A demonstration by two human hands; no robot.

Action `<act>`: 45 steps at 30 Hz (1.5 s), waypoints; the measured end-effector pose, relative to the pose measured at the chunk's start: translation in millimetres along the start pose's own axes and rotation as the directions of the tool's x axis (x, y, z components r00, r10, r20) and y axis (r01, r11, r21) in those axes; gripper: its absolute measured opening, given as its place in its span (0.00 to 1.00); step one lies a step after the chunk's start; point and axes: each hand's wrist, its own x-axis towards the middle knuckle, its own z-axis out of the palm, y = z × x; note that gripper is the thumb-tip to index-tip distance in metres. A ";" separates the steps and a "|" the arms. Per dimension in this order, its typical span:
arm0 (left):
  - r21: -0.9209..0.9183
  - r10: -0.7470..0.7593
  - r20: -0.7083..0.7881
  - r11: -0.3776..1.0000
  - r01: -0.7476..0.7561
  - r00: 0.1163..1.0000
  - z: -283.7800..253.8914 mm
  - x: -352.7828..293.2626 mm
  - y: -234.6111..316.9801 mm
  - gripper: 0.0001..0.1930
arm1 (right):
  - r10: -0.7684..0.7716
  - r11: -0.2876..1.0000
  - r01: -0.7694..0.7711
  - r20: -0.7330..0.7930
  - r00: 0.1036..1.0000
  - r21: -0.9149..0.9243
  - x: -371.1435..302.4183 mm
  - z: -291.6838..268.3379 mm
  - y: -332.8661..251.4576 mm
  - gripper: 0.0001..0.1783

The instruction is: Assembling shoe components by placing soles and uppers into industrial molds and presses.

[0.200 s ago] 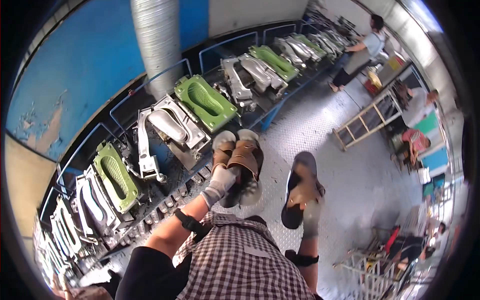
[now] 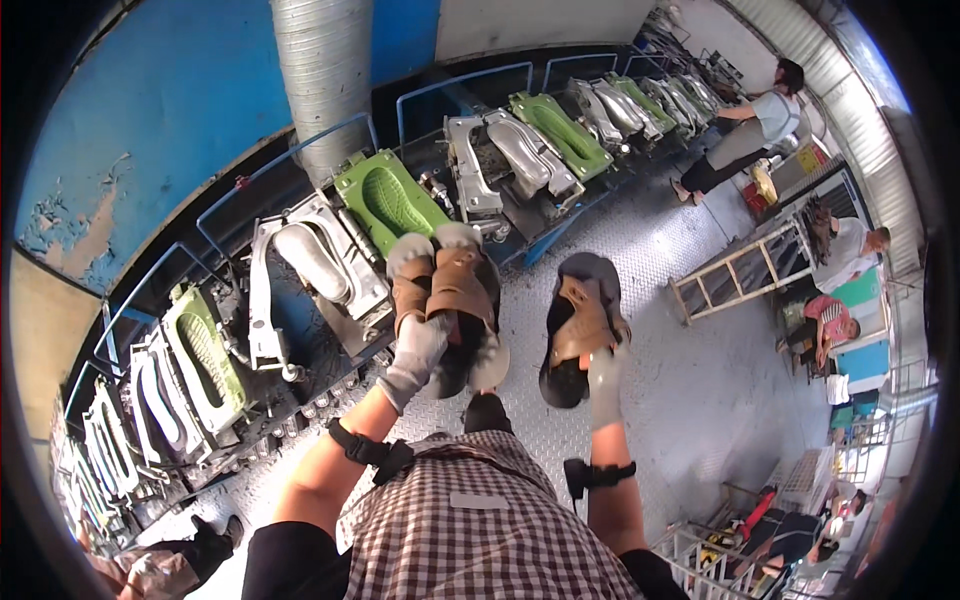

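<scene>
A grey work glove covers my left hand, which is closed on a pair of sandals. Broad brown straps cross them, and pale rounded ends stick out at the toes and at the heel of one. My right hand, also gloved, grips a single sandal by its rear strap. That one has a dark sole and a brown upper. Both hands hold their sandals in the air over the metal floor. Left of the pair, a green sole mould lies open on the bench, partly behind the pale toe ends.
Along the left runs a bench with blue rails, carrying several silver metal moulds and green ones. At the far right a person stands by it. A ladder-like rack and seated people are on the right. The floor is patterned metal plate.
The view has shifted a little. Both hands have moved away from my body with the sandals, and the pair is now nearer the green mould. The single sandal has turned slightly.
</scene>
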 end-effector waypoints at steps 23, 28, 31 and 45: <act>0.150 -0.009 -0.266 0.987 0.051 0.964 175.1 288.2 20.0 0.20 | -0.286 0.950 0.290 0.702 0.653 0.118 314.3 192.6 18.3 0.34; 0.794 0.536 0.245 0.367 -0.485 0.808 57.4 187.1 34.2 0.20 | 0.051 0.988 -0.154 0.873 0.486 0.029 225.8 258.5 -7.8 0.26; 0.706 0.391 -0.428 0.708 0.031 0.815 3.0 113.0 98.3 0.21 | 0.069 0.994 -0.106 0.854 0.516 -0.016 185.0 291.0 -28.1 0.23; 0.124 0.012 -0.591 0.989 0.076 0.807 -213.9 114.7 85.0 0.33 | -0.351 0.840 0.529 0.624 0.698 -0.119 31.5 465.2 -77.9 0.20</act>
